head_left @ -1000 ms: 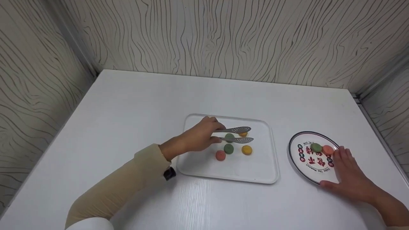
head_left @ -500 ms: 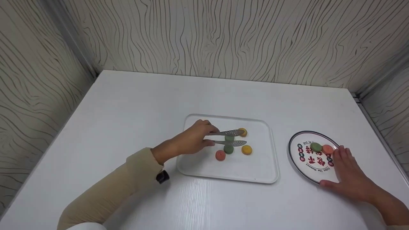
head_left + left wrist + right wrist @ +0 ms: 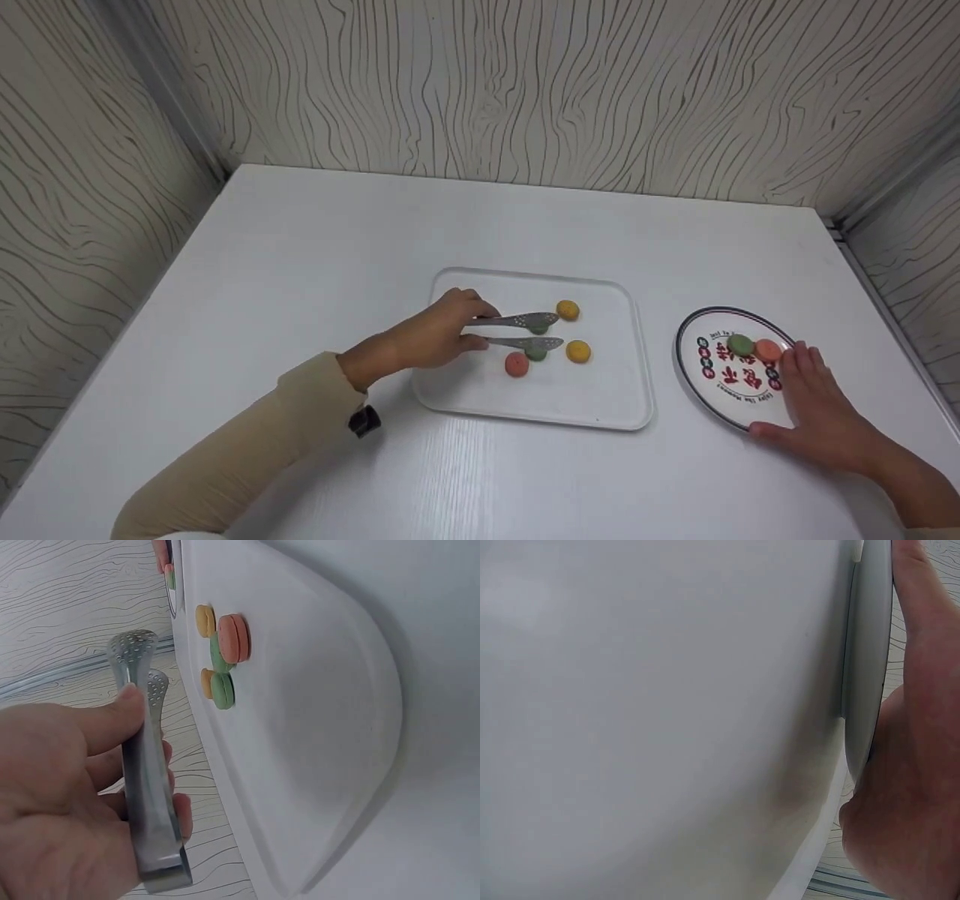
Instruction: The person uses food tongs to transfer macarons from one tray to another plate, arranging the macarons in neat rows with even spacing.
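White table (image 3: 300, 225) spreads beneath everything. Near its right edge, the right hand (image 3: 821, 412), fingers straight and thumb apart, rests on the rim of a plate (image 3: 724, 394) bearing a green macaron (image 3: 740, 345) and an orange one (image 3: 768, 350). Over the left edge of a tray (image 3: 607, 390), the left hand (image 3: 431, 334) pinches tongs (image 3: 150, 795), their arms apart. These have drawn left, uncovering the far yellow macaron (image 3: 568, 310); the tips now hang over two green macarons (image 3: 535, 356), apparently gripping neither. Patterned walls (image 3: 525, 90) stand behind.
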The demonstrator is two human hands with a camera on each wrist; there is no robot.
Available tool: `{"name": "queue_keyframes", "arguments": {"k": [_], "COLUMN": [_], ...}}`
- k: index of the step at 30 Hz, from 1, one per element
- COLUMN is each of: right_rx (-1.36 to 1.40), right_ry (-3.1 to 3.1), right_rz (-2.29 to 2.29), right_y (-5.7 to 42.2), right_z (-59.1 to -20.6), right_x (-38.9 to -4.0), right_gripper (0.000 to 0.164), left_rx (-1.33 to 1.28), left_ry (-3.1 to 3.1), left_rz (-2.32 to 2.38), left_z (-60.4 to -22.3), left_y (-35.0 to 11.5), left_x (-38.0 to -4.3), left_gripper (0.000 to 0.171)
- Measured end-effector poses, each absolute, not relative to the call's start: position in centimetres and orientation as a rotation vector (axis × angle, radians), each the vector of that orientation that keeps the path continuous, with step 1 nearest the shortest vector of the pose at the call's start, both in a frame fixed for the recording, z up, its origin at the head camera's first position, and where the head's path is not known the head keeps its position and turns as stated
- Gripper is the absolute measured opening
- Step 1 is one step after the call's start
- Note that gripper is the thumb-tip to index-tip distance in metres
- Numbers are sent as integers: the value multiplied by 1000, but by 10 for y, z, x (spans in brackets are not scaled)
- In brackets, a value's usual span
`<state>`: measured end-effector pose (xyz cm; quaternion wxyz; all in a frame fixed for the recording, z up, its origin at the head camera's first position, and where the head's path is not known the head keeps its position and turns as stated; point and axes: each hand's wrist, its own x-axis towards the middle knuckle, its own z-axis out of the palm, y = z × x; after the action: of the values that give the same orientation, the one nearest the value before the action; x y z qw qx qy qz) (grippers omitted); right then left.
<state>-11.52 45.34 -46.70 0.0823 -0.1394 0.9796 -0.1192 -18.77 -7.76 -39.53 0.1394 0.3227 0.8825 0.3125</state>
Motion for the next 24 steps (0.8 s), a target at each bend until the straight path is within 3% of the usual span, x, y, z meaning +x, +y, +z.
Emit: {"name": "queue_keyframes", "arguments": {"k": [24], "right_rx": [-440], "right_ry": [2965], "right_rz": [-361], "right_y": [456], "right_z": [-474], "right_x": [-116], "right_gripper": [121], "left_rx": [887], "left_ry": [2530], "left_rz": [900], "left_z": [-405], "left_y": [-102], "left_x": [-182], "left_gripper": [36]}}
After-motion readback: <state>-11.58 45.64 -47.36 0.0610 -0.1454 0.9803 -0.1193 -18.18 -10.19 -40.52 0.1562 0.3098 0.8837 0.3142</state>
